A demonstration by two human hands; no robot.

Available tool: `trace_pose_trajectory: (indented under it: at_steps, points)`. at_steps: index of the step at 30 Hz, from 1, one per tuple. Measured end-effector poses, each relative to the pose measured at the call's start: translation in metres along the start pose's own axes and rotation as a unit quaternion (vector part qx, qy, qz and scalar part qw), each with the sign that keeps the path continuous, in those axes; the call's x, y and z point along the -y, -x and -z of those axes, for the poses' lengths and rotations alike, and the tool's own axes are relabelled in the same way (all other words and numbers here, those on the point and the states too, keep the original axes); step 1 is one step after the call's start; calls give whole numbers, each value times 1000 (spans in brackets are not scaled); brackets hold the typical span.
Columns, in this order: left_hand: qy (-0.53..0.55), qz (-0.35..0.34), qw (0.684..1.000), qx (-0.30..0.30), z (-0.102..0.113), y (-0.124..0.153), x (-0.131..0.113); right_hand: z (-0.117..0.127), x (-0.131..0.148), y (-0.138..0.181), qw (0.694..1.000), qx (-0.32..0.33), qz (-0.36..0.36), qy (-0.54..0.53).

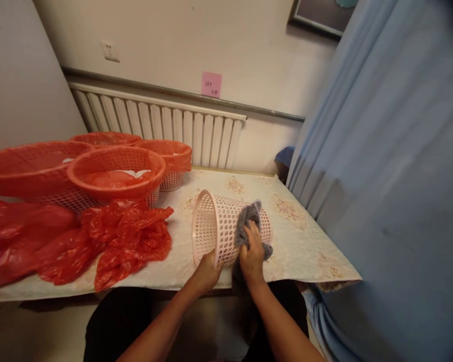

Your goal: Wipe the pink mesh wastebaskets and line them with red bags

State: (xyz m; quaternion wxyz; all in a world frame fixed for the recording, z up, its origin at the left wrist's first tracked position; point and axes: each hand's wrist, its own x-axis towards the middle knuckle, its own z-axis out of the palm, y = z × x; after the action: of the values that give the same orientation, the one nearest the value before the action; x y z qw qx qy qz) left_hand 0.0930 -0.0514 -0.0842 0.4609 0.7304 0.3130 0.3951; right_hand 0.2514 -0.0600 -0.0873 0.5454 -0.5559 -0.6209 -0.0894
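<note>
A pale pink perforated wastebasket [226, 216] lies on its side on the table, its mouth facing left. My left hand [207, 271] grips the lower part of its rim, the thumb near the inside edge. Against the basket's side, my right hand [253, 251] presses a grey cloth [247, 221], with fingers bent over it. One end of the cloth hangs below the hand towards the table's front edge. The fingertips of my left hand are partly hidden by the basket.
Several baskets lined with red bags, such as the front one [117, 168], stand at the left. Crumpled red plastic bags [128, 241] lie before them. The table wears a flowered cloth [298, 241]. A radiator [173, 118] is behind; a blue curtain [381, 176] hangs at right.
</note>
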Motion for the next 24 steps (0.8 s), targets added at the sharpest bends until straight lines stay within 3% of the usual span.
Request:
trace_pose_trajectory:
  at_steps: [3,7,13,17,20,24]
  points:
    - [17,-24,1000,-5,-2,3,1,-6,38,3,994,62,70,-49]
    - [14,-18,1000,-15,-5,11,4,-8,54,-19,989,88,95,-65]
    - [-19,-14,1000,0,-13,27,21,-8,34,-64,991,110,61,-47]
    - [-16,-10,1000,9,-21,34,26,-6,17,-70,995,96,22,-28]
    - [-2,19,1000,3,-24,29,13,-3,14,-65,995,92,17,-23]
    - [54,52,995,-61,-25,6,-18,2,17,-59,994,102,17,-18]
